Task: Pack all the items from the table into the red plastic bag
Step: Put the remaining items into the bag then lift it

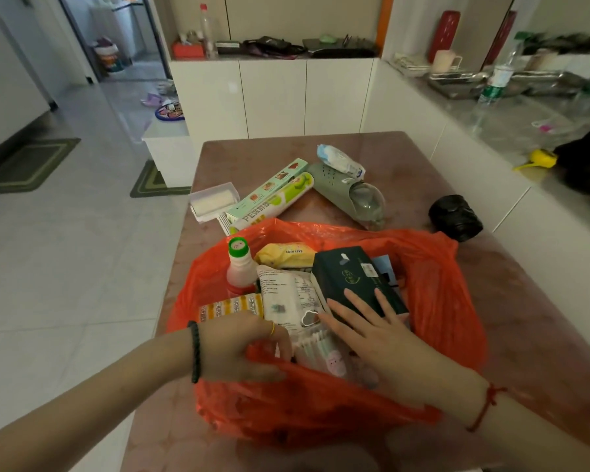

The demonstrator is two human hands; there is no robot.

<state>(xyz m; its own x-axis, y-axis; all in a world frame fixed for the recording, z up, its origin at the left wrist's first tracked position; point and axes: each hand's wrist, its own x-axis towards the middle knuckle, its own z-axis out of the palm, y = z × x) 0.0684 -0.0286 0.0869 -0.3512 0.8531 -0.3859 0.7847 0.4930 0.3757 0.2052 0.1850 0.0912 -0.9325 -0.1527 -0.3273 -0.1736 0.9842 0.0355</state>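
The red plastic bag [433, 301] lies open on the worktop [406, 158] in the lower middle of the frame, its mouth spread wide toward me. My left hand [239, 349] comes in from the lower left and pinches the near rim of the bag, fingers curled around a fold of the red film; a black bead bracelet [195, 352] sits at that wrist and a thin gold ring on one finger. My right hand [372, 325] reaches in from the lower right, fingers spread flat, palm down on a dark green box [351, 277] inside the bag; a red string is tied at that wrist.

Inside the bag, nearest me, lies a clear pack of pastel sticks [321, 352] with a pink cartoon figure. Beyond it, a white pouch [286, 298] with fine print I cannot read, and to its left a yellow striped packet [232, 306]. Behind those stands a small bottle with a green cap [241, 264], and a yellow pack marked "BABY WIPES" [286, 255].

Past the bag, toward the middle of the frame, still on the worktop: a roll of cling film [273, 206] with "PE" legible, touching a long green carton [269, 189], a white plastic box [213, 201] at the left edge, a green slipper [348, 192] with a blue-white packet [339, 160] resting on it, and a black bag roll [455, 218] at the right.
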